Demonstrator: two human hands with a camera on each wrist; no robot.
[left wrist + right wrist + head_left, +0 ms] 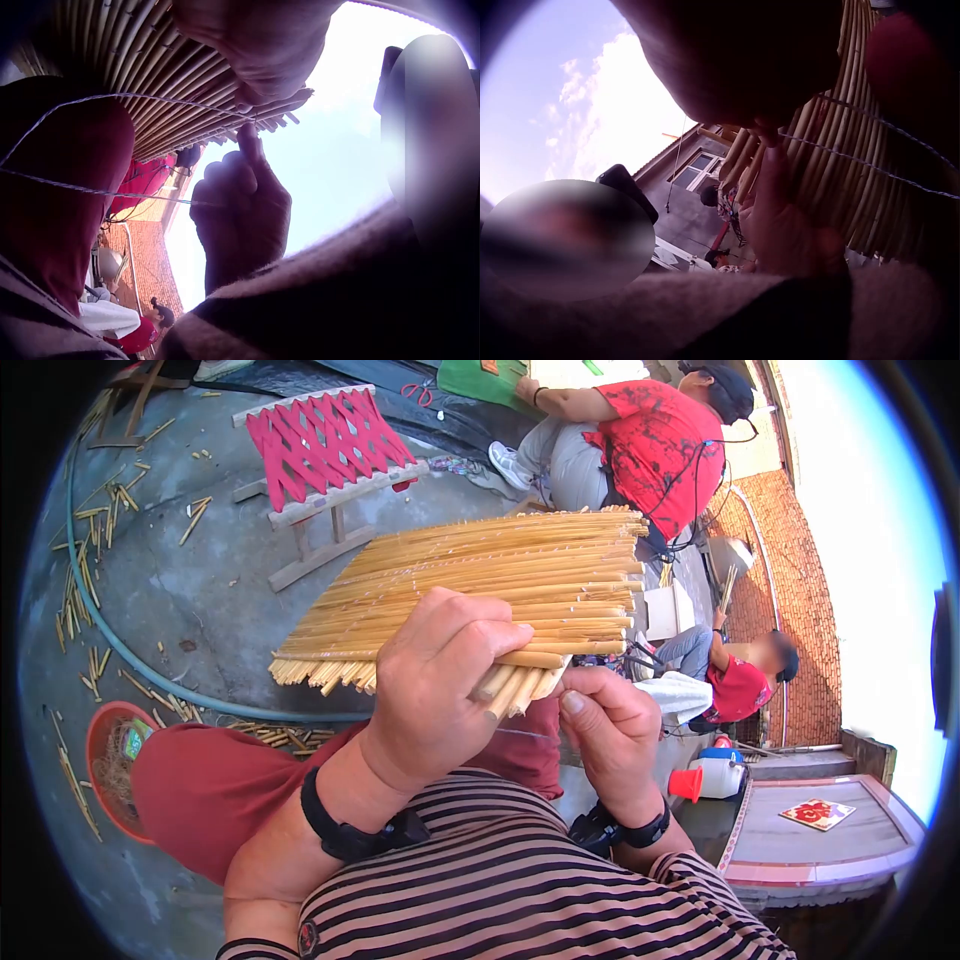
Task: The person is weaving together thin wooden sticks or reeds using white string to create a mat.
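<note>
A mat of yellow reed stalks (500, 575), bound with rows of pale thread, extends forward from my hands. My left hand (435, 670) grips its near edge, fingers curled over the top stalks, with several cut stalk ends (520, 685) poking out beside the knuckles. My right hand (615, 735) is close by on the right, thumb and bent forefinger together at those ends. Thin white-and-blue twine (135, 95) runs from the mat edge, loops out past the knee and returns into the curled fingers of my right hand (240, 206). My palm hides part of the binding.
A stool with pink woven straps (330, 450) stands ahead on the left. Loose stalk pieces and a blue hose (130, 650) lie on the floor; an orange basin (110, 770) is by my knee. Two people in red (660, 455) sit ahead and right. A framed table (820, 830) stands at right.
</note>
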